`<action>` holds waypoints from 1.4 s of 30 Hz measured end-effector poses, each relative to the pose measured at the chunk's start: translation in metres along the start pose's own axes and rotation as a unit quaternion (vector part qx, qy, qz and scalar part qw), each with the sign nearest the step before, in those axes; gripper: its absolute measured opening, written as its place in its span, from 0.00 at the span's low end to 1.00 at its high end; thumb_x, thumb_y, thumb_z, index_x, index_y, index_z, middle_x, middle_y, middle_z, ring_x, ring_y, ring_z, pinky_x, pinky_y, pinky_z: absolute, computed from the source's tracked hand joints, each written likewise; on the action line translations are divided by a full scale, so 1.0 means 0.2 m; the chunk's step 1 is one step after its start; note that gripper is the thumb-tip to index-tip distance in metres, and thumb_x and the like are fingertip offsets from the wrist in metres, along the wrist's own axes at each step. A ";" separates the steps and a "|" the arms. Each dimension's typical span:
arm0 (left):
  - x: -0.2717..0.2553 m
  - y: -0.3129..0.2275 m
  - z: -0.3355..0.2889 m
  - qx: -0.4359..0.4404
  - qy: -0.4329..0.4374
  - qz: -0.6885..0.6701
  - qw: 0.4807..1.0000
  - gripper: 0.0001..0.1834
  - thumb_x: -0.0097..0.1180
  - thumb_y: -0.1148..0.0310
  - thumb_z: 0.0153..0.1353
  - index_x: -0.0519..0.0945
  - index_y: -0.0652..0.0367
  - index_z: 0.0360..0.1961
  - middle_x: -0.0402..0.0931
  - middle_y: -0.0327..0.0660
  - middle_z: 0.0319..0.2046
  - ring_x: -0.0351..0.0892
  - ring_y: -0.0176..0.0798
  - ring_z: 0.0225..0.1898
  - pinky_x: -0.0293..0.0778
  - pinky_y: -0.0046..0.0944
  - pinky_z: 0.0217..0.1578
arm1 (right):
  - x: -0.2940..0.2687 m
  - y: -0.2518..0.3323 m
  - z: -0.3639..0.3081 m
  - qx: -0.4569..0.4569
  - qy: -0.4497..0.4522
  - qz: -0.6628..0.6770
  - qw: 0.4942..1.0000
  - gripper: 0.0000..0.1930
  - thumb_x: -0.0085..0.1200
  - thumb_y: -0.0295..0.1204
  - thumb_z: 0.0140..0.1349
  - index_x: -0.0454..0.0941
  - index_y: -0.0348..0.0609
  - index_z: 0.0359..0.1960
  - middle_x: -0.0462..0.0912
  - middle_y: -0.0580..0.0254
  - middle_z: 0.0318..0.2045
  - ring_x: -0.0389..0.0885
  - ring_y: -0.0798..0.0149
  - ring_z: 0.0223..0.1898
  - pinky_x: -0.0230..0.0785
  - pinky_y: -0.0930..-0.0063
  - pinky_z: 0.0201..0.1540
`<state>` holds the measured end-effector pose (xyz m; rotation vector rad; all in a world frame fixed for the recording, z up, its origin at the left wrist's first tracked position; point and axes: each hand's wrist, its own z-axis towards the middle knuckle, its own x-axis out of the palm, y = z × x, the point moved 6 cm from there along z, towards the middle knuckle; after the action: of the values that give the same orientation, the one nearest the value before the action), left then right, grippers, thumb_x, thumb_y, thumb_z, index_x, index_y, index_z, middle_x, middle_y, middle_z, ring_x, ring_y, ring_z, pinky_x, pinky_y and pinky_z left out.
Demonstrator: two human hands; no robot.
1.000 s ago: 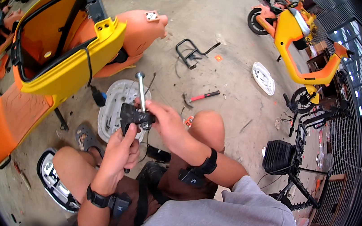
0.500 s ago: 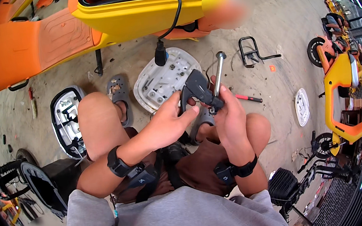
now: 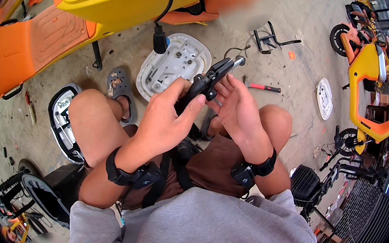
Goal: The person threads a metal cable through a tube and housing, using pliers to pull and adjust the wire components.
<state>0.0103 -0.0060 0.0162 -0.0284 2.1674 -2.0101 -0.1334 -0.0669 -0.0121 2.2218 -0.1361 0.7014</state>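
Above my lap, a black molded part (image 3: 206, 82) with a handle-like shape is held in my left hand (image 3: 166, 112). My left thumb lies along its near side and the fingers wrap behind it. At its far end a silver rod with a rounded tip (image 3: 239, 61) shows, foreshortened. Close beside the part is my right hand (image 3: 237, 109), palm turned toward it, fingers loosely spread and partly curled. Its fingertips reach the part's underside, where contact is partly hidden. Beyond both hands, a white oval panel (image 3: 150, 80) lies on the floor, inner side up.
An orange and yellow scooter body (image 3: 142, 16) stands ahead, with a black cable connector (image 3: 160, 40) hanging from it. Around me lie a black-rimmed white panel (image 3: 61, 123), a red-handled tool (image 3: 265, 87), a black metal bracket (image 3: 267, 42) and a small white cover (image 3: 325, 99).
The black part has turned and tilted, so its rod points more away from me. My right hand has loosened and its fingers have spread. My view has shifted slightly.
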 end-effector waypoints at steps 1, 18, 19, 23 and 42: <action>0.00 0.00 0.00 0.009 -0.002 -0.007 1.000 0.15 0.58 0.63 0.65 0.73 0.67 0.39 0.74 0.46 0.24 0.71 0.37 0.25 0.69 0.37 0.29 | 0.00 0.00 0.00 -0.002 0.000 0.001 1.000 0.19 0.41 0.41 0.72 0.71 0.42 0.54 0.77 0.59 0.51 0.73 0.64 0.54 0.64 0.63 0.57; 0.05 0.15 -0.02 -0.392 0.105 -0.392 0.826 0.25 0.37 0.39 0.70 0.67 0.52 0.35 0.51 0.28 0.14 0.44 0.22 0.09 0.42 0.25 0.08 | 0.03 0.11 -0.05 -0.090 0.017 -0.035 0.995 0.26 0.42 0.41 0.70 0.65 0.36 0.63 0.76 0.55 0.55 0.71 0.62 0.58 0.60 0.67 0.59; 0.07 0.14 -0.02 -0.393 0.128 -0.419 0.809 0.26 0.38 0.39 0.70 0.67 0.53 0.35 0.51 0.28 0.14 0.44 0.21 0.09 0.42 0.25 0.08 | 0.03 0.10 -0.05 -0.089 0.014 -0.047 0.995 0.26 0.41 0.41 0.70 0.65 0.36 0.63 0.76 0.55 0.56 0.70 0.63 0.58 0.59 0.69 0.59; 0.10 0.08 -0.04 -0.389 0.180 -0.472 0.771 0.27 0.44 0.38 0.67 0.66 0.53 0.35 0.52 0.28 0.15 0.45 0.20 0.10 0.42 0.24 0.09 | 0.02 0.10 -0.03 -0.096 -0.014 -0.086 0.991 0.25 0.41 0.40 0.71 0.66 0.34 0.63 0.76 0.56 0.55 0.70 0.64 0.58 0.60 0.69 0.59; -0.05 0.09 0.00 -0.092 -0.028 -0.156 0.983 0.22 0.42 0.49 0.72 0.66 0.59 0.35 0.64 0.39 0.17 0.60 0.35 0.12 0.56 0.36 0.14 | 0.02 0.02 0.01 -0.047 -0.027 -0.029 0.998 0.25 0.42 0.45 0.69 0.68 0.41 0.61 0.73 0.58 0.59 0.70 0.64 0.56 0.58 0.64 0.60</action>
<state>0.0216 -0.0031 -0.0007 -0.4718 2.4308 -1.9177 -0.1305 -0.0707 -0.0094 2.1460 -0.1289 0.5923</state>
